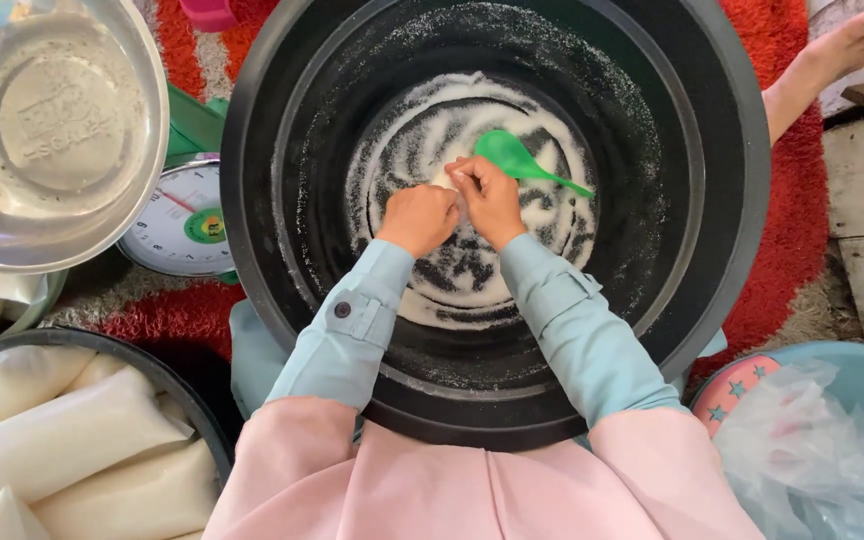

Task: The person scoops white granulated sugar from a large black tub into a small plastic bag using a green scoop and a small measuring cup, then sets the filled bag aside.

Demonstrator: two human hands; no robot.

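1. Far left, top: steel bowl (52,130), tilted, inside facing the cam.
2. Below the bowl: dial scale (184,222), white face, red needle, green body; sits on red rug (802,200), just beside tub's left wall.
3. Bottom left: dark basin (167,385) packed w/ sealed bags of white grain (62,440), lying flat, touching each other.
4. Centre: big black tub (252,200), round, taking up most of the view. Thin layer of white granules (452,285) on the bottom, raked into curved streaks; more dusting up the inner wall.
5. Left hand (419,217) inside tub, over the streaked granules; grip closed into a loose fist, fingertips meeting the right hand's. Cannot tell what, if anything, is pinched; smth small and pale between the two hands, too small to ID.
6. Right hand (489,198) touching left hand, grip closed on handle end of green plastic scoop (517,160); scoop head up-left, thin handle running out to the right, low over the granules near tub centre.
7. Both forearms in pale blue sleeves; pink cloth at bottom edge.
8. Top right: bare foot (832,55) on the rug.
9. Bottom right: light blue basin (857,375) holding crumpled clear plastic bags (812,455).
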